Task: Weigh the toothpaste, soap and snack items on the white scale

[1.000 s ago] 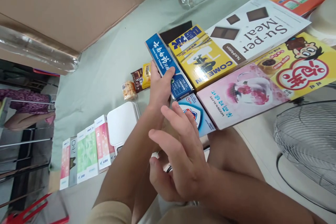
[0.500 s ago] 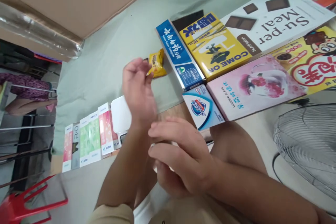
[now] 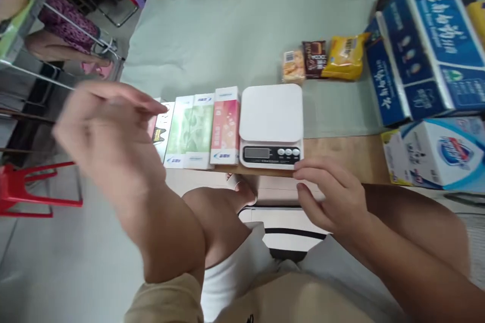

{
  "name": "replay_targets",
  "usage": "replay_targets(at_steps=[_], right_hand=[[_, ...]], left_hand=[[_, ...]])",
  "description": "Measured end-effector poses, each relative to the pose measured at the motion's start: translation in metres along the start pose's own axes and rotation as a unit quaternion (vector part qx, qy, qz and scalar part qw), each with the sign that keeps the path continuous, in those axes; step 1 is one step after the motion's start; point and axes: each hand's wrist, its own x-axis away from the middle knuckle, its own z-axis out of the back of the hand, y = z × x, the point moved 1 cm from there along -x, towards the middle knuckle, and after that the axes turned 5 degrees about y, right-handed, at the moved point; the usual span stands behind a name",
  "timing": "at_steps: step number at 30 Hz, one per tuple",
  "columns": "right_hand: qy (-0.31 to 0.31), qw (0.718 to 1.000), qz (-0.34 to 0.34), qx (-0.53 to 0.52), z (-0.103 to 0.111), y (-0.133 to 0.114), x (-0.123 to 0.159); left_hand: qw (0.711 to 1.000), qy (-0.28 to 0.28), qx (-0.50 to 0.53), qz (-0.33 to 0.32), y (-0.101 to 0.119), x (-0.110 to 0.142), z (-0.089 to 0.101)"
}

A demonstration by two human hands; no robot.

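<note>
My left hand [image 3: 113, 141], blurred by motion, is raised over the left end of the row of boxes; its fingers are too smeared to read. A finger of my right hand [image 3: 335, 194] is at the front right corner of the white kitchen scale [image 3: 272, 113], thumb apart and nothing held. The scale lies flat at the table's front edge. Left of it are a pink-and-white box [image 3: 226, 126], green-and-white boxes [image 3: 191, 131] and a box with a dark emblem [image 3: 163, 123], partly behind my left hand.
Behind the scale lie a pale wrapped snack [image 3: 293, 65], a brown packet [image 3: 314, 58] and a yellow packet [image 3: 345, 58]. Blue toothpaste boxes [image 3: 413, 50] and soap boxes [image 3: 439, 154] stand at right. A red stool [image 3: 34, 192] and a person's leg [image 3: 64, 50] are at left.
The view has swung left toward the scale. My left hand has left the toothpaste box and packets and moved to the left boxes. My right hand has come to the scale's corner.
</note>
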Motion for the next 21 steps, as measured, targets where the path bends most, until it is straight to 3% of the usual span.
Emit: replay_targets(at_steps=[3,5,8,12,15,17,21], right_hand=[[-0.037,0.998,0.023,0.038,-0.017,-0.001,-0.008],[-0.067,0.995,0.036,0.067,-0.031,-0.004,-0.015],[-0.123,0.984,0.038,0.119,-0.058,-0.013,-0.024],[-0.198,0.961,0.032,0.189,-0.090,-0.026,-0.024],[-0.190,0.960,0.038,0.203,-0.101,-0.031,-0.024],[-0.170,0.963,0.040,0.205,-0.104,-0.032,-0.026],[-0.155,0.968,0.051,0.193,-0.105,-0.028,-0.031]], left_hand=[[0.989,-0.079,-0.110,-0.055,-0.027,0.000,0.016],[0.970,-0.175,-0.167,-0.027,-0.046,-0.003,0.019],[0.948,-0.253,-0.191,-0.006,-0.067,-0.012,0.015],[0.955,-0.265,-0.125,0.052,-0.088,-0.029,0.001],[0.967,-0.231,-0.068,0.087,-0.100,-0.038,-0.012],[0.964,-0.240,-0.084,0.077,-0.106,-0.041,-0.018],[0.928,-0.315,-0.196,0.030,-0.113,-0.043,-0.025]])
